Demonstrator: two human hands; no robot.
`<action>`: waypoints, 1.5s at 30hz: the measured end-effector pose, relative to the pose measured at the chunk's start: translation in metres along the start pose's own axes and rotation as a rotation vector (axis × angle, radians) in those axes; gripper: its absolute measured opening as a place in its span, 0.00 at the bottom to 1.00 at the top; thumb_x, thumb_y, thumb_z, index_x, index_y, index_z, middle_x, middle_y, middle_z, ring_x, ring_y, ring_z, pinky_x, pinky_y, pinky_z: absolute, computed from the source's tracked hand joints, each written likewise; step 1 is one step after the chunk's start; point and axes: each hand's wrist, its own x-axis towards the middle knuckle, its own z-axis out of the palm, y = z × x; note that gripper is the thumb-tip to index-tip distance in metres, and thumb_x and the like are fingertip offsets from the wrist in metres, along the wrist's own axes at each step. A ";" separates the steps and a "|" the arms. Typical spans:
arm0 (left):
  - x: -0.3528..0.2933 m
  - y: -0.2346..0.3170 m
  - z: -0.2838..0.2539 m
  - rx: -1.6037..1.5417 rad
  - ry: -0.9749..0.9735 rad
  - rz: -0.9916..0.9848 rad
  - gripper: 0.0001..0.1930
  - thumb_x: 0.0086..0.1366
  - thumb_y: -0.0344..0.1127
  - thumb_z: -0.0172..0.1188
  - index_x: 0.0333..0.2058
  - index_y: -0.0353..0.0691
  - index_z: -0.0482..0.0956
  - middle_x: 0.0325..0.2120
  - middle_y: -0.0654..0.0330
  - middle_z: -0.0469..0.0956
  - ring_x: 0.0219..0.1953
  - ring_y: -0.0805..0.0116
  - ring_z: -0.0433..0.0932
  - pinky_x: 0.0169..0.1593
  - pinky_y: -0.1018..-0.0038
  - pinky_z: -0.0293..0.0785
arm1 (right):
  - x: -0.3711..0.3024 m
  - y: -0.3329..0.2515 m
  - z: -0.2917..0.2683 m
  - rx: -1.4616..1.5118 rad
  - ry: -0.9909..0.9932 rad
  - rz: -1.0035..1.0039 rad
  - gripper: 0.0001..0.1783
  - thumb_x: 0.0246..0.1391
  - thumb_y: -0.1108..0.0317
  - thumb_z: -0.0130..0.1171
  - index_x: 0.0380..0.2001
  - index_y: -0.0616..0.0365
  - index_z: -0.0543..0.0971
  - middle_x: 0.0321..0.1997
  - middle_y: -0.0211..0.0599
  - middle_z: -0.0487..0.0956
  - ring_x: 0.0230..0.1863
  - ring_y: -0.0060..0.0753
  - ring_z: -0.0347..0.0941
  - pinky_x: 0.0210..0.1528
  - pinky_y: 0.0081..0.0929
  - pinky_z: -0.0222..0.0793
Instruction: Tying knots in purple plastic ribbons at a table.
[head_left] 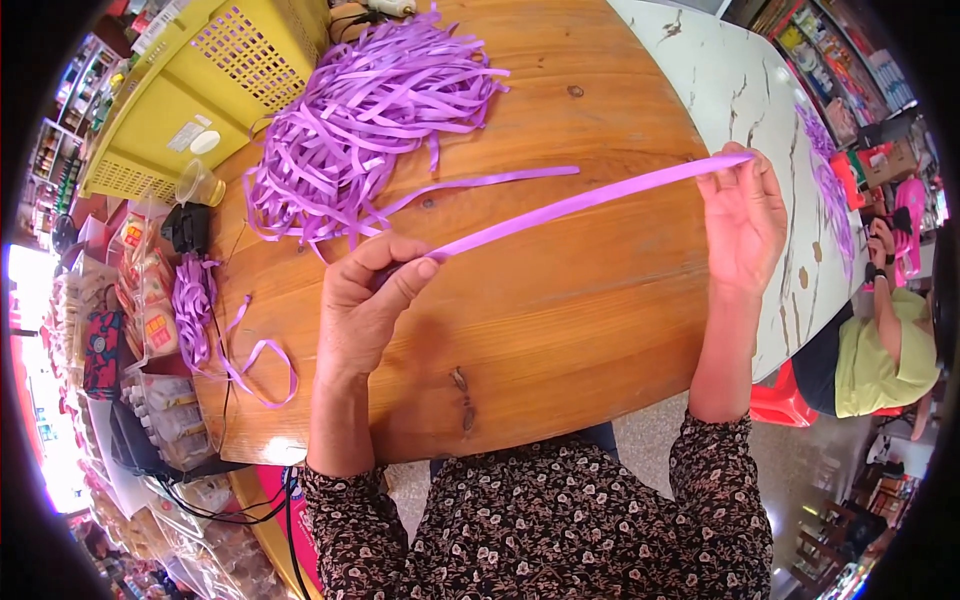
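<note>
A purple ribbon strip (580, 200) stretches slantwise above the wooden table, rising toward the right. My left hand (370, 290) pinches its lower end between thumb and curled forefinger. At the other end, my right hand (743, 215) grips the strip with its fingertips, palm turned toward me. Behind my left hand lies a big heap of purple ribbon strips (370, 120), loose and tangled. One strip from that heap runs out to the right across the wood, beneath the held one.
A yellow plastic crate (165, 110) stands at the back left, with a clear plastic cup (202, 186) by it. A smaller purple ribbon bundle (193, 300) hangs at the table's left edge near packaged goods. At the right are a white marbled table (735, 90) and a person in yellow-green (888, 350).
</note>
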 end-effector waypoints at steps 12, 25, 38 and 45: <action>-0.011 -0.005 0.005 -0.103 0.016 -0.093 0.09 0.58 0.24 0.62 0.39 0.34 0.79 0.28 0.70 0.76 0.30 0.83 0.71 0.35 0.87 0.67 | 0.011 0.003 -0.022 -0.165 0.371 -0.038 0.06 0.58 0.72 0.53 0.38 0.60 0.76 0.47 0.42 0.76 0.48 0.31 0.70 0.58 0.36 0.61; -0.018 -0.010 0.026 -0.184 -0.144 -0.060 0.07 0.60 0.31 0.61 0.37 0.37 0.81 0.23 0.69 0.76 0.23 0.85 0.66 0.25 0.86 0.61 | -0.044 0.028 0.103 -1.100 -0.682 -0.474 0.23 0.38 0.66 0.68 0.42 0.58 0.78 0.44 0.36 0.77 0.45 0.39 0.72 0.44 0.33 0.64; -0.021 -0.010 0.034 0.201 -0.190 0.159 0.05 0.62 0.29 0.59 0.33 0.34 0.79 0.24 0.68 0.73 0.26 0.83 0.66 0.29 0.85 0.61 | -0.056 0.032 0.091 -1.136 -0.830 -0.513 0.11 0.44 0.69 0.58 0.33 0.60 0.77 0.34 0.31 0.72 0.38 0.32 0.69 0.43 0.34 0.62; -0.024 -0.004 0.043 0.088 -0.151 0.075 0.05 0.61 0.28 0.59 0.33 0.32 0.79 0.23 0.67 0.71 0.25 0.81 0.66 0.29 0.84 0.61 | -0.056 0.034 0.099 -1.045 -0.744 -0.512 0.16 0.36 0.74 0.66 0.34 0.59 0.77 0.32 0.31 0.74 0.32 0.34 0.71 0.36 0.32 0.63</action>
